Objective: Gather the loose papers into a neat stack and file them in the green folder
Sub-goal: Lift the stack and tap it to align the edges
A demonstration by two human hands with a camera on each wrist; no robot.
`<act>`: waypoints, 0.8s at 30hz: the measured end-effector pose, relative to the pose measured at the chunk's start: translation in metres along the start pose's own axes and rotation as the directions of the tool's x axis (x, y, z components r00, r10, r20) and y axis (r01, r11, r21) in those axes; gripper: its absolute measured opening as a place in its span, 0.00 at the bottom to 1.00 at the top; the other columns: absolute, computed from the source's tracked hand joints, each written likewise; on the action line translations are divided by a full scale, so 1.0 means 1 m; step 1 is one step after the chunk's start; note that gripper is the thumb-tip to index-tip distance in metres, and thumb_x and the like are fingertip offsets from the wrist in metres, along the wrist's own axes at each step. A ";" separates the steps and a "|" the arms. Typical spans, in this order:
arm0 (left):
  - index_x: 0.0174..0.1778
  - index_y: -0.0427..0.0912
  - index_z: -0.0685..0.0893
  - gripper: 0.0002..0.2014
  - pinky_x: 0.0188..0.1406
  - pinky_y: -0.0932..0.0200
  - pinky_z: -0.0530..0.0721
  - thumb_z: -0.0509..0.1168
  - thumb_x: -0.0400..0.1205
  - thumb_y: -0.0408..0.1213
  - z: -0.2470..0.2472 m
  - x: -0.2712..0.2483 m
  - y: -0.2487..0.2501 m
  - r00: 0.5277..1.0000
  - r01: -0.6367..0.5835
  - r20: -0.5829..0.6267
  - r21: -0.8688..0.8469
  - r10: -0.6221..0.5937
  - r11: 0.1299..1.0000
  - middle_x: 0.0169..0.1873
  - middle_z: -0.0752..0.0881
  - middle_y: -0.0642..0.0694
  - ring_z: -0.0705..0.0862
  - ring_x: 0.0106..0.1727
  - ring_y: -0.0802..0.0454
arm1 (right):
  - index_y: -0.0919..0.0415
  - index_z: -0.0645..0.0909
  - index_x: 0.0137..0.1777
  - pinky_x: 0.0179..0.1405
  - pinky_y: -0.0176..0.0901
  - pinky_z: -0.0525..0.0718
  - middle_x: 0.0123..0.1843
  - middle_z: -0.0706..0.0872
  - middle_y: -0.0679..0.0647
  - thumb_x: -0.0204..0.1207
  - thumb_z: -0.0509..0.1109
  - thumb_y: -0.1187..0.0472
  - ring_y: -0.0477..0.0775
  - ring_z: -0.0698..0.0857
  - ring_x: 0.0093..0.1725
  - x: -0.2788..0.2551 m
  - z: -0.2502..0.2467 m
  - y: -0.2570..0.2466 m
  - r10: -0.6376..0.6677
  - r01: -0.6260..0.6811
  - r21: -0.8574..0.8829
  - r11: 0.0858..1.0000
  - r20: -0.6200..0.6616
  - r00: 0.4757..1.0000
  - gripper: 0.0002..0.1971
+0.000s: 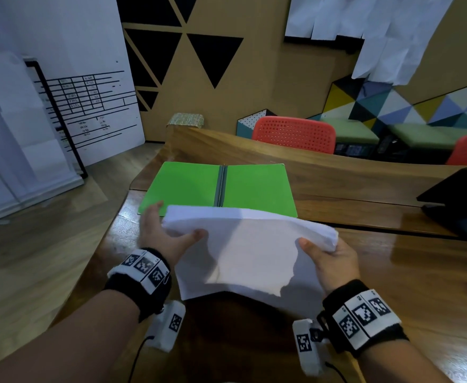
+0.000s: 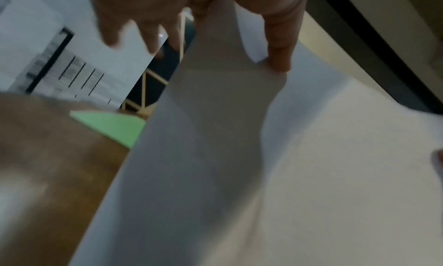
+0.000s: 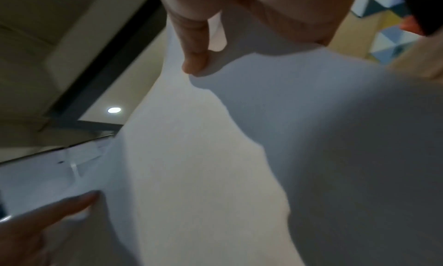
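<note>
A: At the centre of the head view, low down, both hands hold the stack of papers point(image 1: 243, 252) off the desk point(image 1: 420, 286). The left hand point(image 1: 166, 239) pinches the stack's left side, thumb on top; its other fingers show past the edge in the left wrist view, though where they bear I cannot tell. The right hand point(image 1: 331, 258) pinches the right side, thumb on the top sheet, fingers hidden beneath.

B: How will it handle?

A: Light and floppy, I'd judge. The sheets bow upward between the two grips, and the near edge looks uneven, so they aren't squared yet. Smooth paper slips sheet on sheet, so holding both short sides, as now, seems the safest grip.

B: Which way does it lie?

A: Its long axis runs left to right across the frame, hand to hand, with the far long edge raised towards the green folder point(image 1: 188, 186). That folder lies open and flat just above the stack in the picture, spine running away from the camera. The stack's far edge overlaps the folder's near edge in the picture; whether they touch I can't say.
</note>
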State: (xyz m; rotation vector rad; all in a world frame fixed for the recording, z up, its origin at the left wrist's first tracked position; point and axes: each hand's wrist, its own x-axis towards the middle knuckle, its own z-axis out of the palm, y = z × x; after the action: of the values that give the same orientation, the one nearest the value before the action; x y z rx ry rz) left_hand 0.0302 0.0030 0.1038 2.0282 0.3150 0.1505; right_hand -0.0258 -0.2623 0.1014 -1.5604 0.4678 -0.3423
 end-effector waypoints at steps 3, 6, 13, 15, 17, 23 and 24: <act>0.78 0.59 0.49 0.63 0.80 0.33 0.53 0.68 0.49 0.75 -0.013 -0.008 0.035 0.931 -0.348 0.023 0.352 0.363 0.869 0.82 0.51 0.52 0.52 0.83 0.49 | 0.53 0.83 0.36 0.52 0.47 0.82 0.39 0.88 0.50 0.67 0.78 0.58 0.60 0.87 0.48 -0.007 0.010 -0.033 -0.135 0.145 -0.304 0.942 0.054 0.989 0.05; 0.80 0.57 0.49 0.60 0.82 0.36 0.47 0.69 0.54 0.71 -0.013 -0.018 0.084 0.783 -0.618 0.248 0.413 0.571 0.669 0.82 0.55 0.53 0.50 0.83 0.52 | 0.57 0.85 0.41 0.42 0.44 0.77 0.36 0.85 0.53 0.71 0.73 0.46 0.58 0.83 0.42 -0.019 0.028 -0.072 -0.294 0.353 -0.631 0.691 0.201 0.934 0.13; 0.40 0.41 0.88 0.09 0.45 0.55 0.83 0.73 0.71 0.43 0.005 -0.003 0.110 0.751 -0.609 0.436 0.164 0.496 0.776 0.35 0.87 0.46 0.85 0.41 0.47 | 0.62 0.84 0.39 0.44 0.50 0.82 0.39 0.88 0.58 0.67 0.76 0.53 0.60 0.84 0.43 -0.013 0.042 -0.126 -0.397 0.559 -0.573 0.600 0.393 0.829 0.12; 0.40 0.37 0.88 0.09 0.36 0.64 0.80 0.74 0.71 0.40 0.004 -0.002 0.106 0.765 -0.582 0.358 0.029 0.535 0.813 0.32 0.83 0.47 0.80 0.33 0.57 | 0.60 0.82 0.33 0.35 0.47 0.78 0.33 0.85 0.55 0.65 0.78 0.51 0.60 0.82 0.39 0.005 0.031 -0.129 -0.255 0.476 -0.685 0.552 0.406 0.878 0.13; 0.38 0.35 0.88 0.05 0.25 0.77 0.74 0.74 0.71 0.34 -0.002 -0.002 0.100 0.832 -0.475 0.263 -0.116 0.488 0.872 0.27 0.82 0.51 0.75 0.25 0.64 | 0.56 0.79 0.28 0.27 0.42 0.71 0.28 0.81 0.50 0.62 0.81 0.51 0.53 0.80 0.32 0.022 0.012 -0.127 -0.098 0.307 -0.748 0.588 0.311 0.945 0.14; 0.27 0.44 0.84 0.09 0.19 0.70 0.79 0.77 0.66 0.31 -0.001 0.003 0.072 0.945 -0.181 0.194 -0.364 0.264 0.914 0.14 0.84 0.59 0.79 0.17 0.65 | 0.60 0.88 0.45 0.36 0.42 0.88 0.42 0.94 0.52 0.38 0.88 0.54 0.54 0.92 0.44 0.029 0.000 -0.080 -0.069 0.007 0.186 0.983 0.327 0.943 0.31; 0.28 0.43 0.84 0.08 0.19 0.70 0.79 0.77 0.67 0.31 0.002 0.001 0.069 0.955 -0.137 0.189 -0.409 0.231 0.902 0.14 0.84 0.58 0.79 0.17 0.64 | 0.61 0.87 0.49 0.36 0.41 0.89 0.42 0.94 0.50 0.47 0.85 0.56 0.51 0.92 0.43 0.025 0.007 -0.072 -0.110 0.013 0.314 0.949 0.295 0.949 0.27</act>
State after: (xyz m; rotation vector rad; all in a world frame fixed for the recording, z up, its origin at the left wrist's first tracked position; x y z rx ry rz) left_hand 0.0429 -0.0287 0.1640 1.6504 -0.0586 0.0832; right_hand 0.0051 -0.2679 0.1710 -1.2934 0.1119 -0.2013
